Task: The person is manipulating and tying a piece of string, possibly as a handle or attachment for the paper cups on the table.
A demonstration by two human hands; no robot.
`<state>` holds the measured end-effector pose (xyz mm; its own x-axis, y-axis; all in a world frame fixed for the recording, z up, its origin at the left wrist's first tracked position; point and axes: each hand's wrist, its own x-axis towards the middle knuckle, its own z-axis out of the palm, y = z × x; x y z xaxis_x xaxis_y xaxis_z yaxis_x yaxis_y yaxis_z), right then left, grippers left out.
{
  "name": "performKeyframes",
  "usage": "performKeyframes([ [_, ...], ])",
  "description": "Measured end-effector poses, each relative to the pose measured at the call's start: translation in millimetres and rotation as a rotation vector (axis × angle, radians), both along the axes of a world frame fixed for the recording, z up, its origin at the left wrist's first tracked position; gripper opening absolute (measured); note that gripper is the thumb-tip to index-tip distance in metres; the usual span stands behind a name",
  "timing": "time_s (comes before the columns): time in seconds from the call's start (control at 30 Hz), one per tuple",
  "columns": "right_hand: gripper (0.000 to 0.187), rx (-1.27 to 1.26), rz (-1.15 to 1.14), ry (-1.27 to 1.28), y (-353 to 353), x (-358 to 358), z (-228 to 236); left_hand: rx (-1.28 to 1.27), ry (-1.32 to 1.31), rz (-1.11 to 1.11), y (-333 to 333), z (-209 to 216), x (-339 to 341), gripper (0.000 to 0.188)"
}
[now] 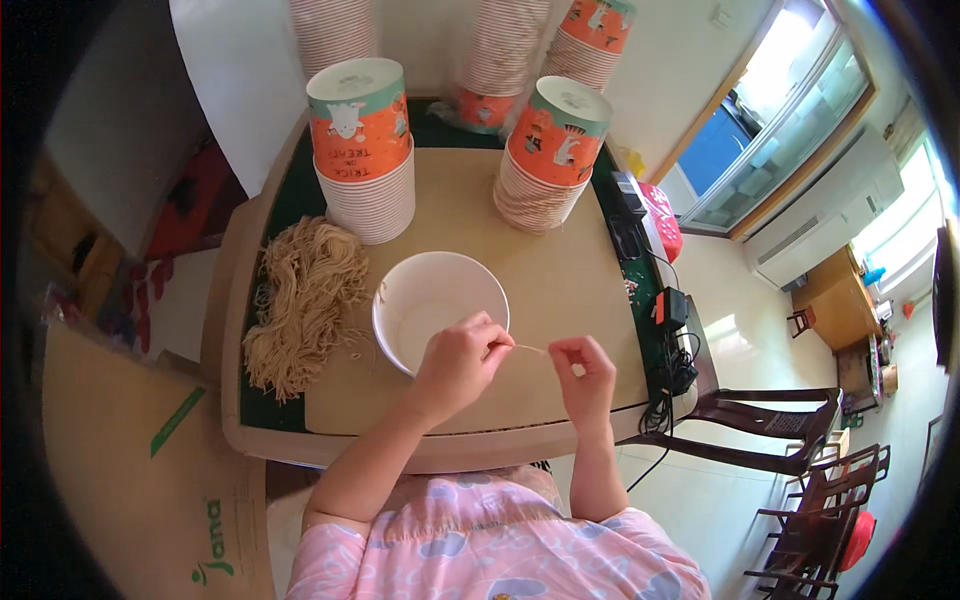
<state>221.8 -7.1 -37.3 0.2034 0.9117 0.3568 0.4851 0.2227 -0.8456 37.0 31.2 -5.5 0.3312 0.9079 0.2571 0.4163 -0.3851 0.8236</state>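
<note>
A thin pale string (530, 348) stretches between my two hands, just above the table's near part. My left hand (462, 360) is closed in a pinch on one end, in front of the white bucket's near rim. On the other end, my right hand (583, 372) pinches with thumb and fingertips. The open white paper bucket (440, 290) stands upright with its mouth toward me, and a bit of string shows at its left rim. Left of it lies a loose heap of beige strings (305, 300).
Upside-down stacks of orange-and-green paper buckets stand behind, one at left (365, 160) and one at right (555, 150); more stacks rise at the back. Black adapters and cables (672, 310) line the table's right edge. A wooden chair (760, 425) stands right, a large cardboard box (140, 470) left.
</note>
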Motion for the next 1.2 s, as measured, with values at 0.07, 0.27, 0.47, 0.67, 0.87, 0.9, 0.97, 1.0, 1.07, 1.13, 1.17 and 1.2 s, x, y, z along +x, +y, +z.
performKeyframes([
  [0.07,0.014,0.036,-0.013,-0.061,-0.4,7.3,3.8,0.003,-0.008,0.007,0.3,1.2,-1.9,0.003],
  [0.27,0.036,0.132,0.13,-0.115,2.9,-8.7,15.7,0.007,-0.034,0.006,-0.2,4.2,-2.7,0.003],
  [0.47,0.024,0.109,0.103,-0.102,5.2,-9.0,11.9,0.026,-0.043,0.003,0.5,2.6,-3.1,0.004],
  [0.67,0.009,0.117,0.15,-0.079,5.3,-7.7,16.3,0.017,-0.034,0.0,0.7,2.9,-3.8,0.004],
  [0.87,0.012,0.093,0.167,-0.131,6.4,-2.1,15.6,-0.009,-0.009,-0.008,0.8,2.8,-2.7,0.003],
  [0.9,0.012,0.093,0.167,-0.131,7.0,-1.5,14.2,0.0,-0.007,-0.013,0.9,2.3,-2.5,0.003],
  [0.97,0.016,0.057,0.195,-0.118,8.6,-0.4,10.6,-0.003,-0.005,-0.015,1.0,2.4,-2.2,0.004],
  [1.0,0.016,0.057,0.194,-0.118,9.3,-0.9,9.8,-0.005,-0.003,-0.016,1.2,2.4,-2.1,0.004],
  [1.07,0.011,0.062,0.175,-0.11,11.5,-3.2,8.5,0.001,-0.011,-0.022,1.9,2.0,-2.3,0.003],
  [1.13,0.009,0.074,0.159,-0.079,14.2,-4.4,6.6,0.007,-0.019,-0.026,3.7,3.1,-3.6,0.003],
  [1.17,0.008,0.084,0.14,-0.049,15.4,-5.1,6.0,0.025,-0.061,0.019,6.3,5.6,-4.9,0.002],
  [1.2,0.008,0.083,0.139,-0.048,16.2,-6.8,8.5,0.043,-0.102,0.063,9.4,9.1,-6.8,0.002],
])
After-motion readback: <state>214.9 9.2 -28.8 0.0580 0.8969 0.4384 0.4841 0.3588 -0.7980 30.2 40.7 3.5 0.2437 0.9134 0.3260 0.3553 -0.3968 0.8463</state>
